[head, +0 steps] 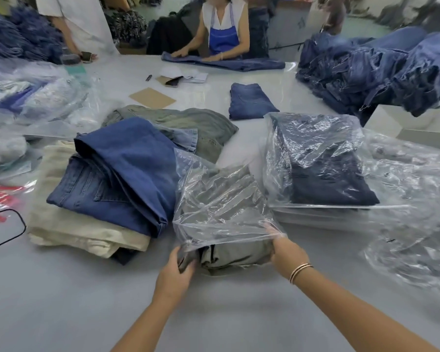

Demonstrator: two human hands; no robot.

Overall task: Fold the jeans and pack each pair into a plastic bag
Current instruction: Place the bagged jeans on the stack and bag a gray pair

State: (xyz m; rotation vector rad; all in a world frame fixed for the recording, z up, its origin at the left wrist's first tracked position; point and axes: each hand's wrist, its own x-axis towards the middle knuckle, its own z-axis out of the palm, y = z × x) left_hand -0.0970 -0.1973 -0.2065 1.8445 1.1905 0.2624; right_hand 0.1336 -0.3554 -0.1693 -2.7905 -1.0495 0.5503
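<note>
You're looking at a glossy, crinkled clear plastic bag (221, 199) shining over matt grey-green cloth jeans (235, 255). Blue denim (127, 171) is looking soft and matt, cream trousers (69, 224) coarse-woven. The table (87, 301) is showing smooth, faintly glossy grey; a cardboard sheet (152, 97) is lying matt brown.

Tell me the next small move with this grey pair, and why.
Probably push the folded grey jeans deeper into the clear plastic bag: their near end still sticks out of the mouth, which the left hand and right hand hold on either side.

Cardboard sheet (152, 97), pen (148, 77), phone (174, 81) on table (61, 301) — black cable (8, 240) left.
</note>
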